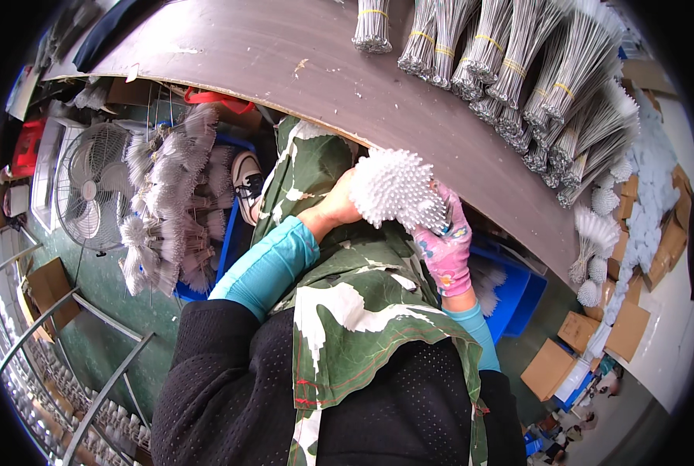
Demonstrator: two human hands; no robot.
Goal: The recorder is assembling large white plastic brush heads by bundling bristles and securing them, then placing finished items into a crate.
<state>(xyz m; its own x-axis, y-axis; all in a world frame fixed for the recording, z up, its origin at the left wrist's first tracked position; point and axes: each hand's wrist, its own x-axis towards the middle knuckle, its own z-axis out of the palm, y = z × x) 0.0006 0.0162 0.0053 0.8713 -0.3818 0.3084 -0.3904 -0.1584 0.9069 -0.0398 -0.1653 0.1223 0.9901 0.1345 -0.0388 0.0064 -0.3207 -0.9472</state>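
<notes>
In front of my lap is a thick bundle of white-tipped wire brushes, its rounded, spiky end turned up toward me. My bare left hand wraps the bundle's left side, its fingertips hidden behind it. A pink flowered glove covers my right hand, which is closed against the bundle's lower right edge. Something small, dark and metallic shows by the gloved fingers, too small to name. The bundle's lower part is out of sight.
Several banded wire bundles lie along the right of the brown table. Blue bins stand beside my legs, one near a heap of white bristle bundles. A standing fan, metal rack and cardboard boxes are around.
</notes>
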